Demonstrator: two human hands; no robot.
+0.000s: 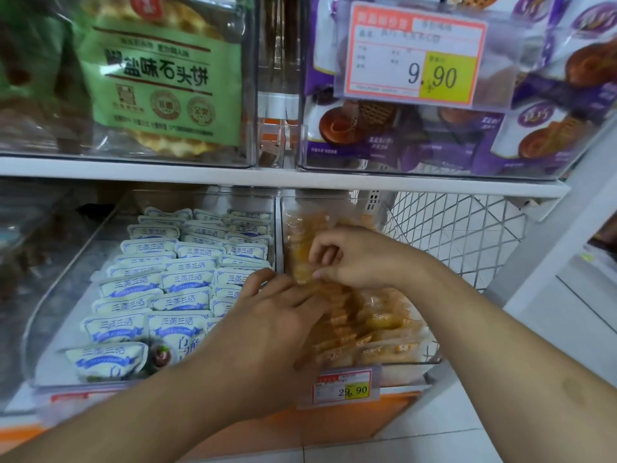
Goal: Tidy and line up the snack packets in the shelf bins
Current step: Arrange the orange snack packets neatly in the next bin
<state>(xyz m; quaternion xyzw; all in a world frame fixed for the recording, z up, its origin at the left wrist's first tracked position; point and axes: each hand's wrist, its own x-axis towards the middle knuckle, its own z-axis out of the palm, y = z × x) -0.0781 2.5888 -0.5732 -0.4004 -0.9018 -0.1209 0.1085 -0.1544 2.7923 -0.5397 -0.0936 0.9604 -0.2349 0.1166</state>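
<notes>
Now both hands work in clear plastic bin [430,360] on lower shelf, rt side. Right hand [354,259] pinches one orange snack packet [302,272]; left hand [277,315] lies over the orange row w/ fingers curled, prob. gripping packets. White-blue packets [180,279] sit lined up in next bin, left.

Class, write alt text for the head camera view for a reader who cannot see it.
Both hands, left and right, handle orange snack packets in a clear shelf bin. Beside it, white-and-blue packets lie in rows.
</notes>
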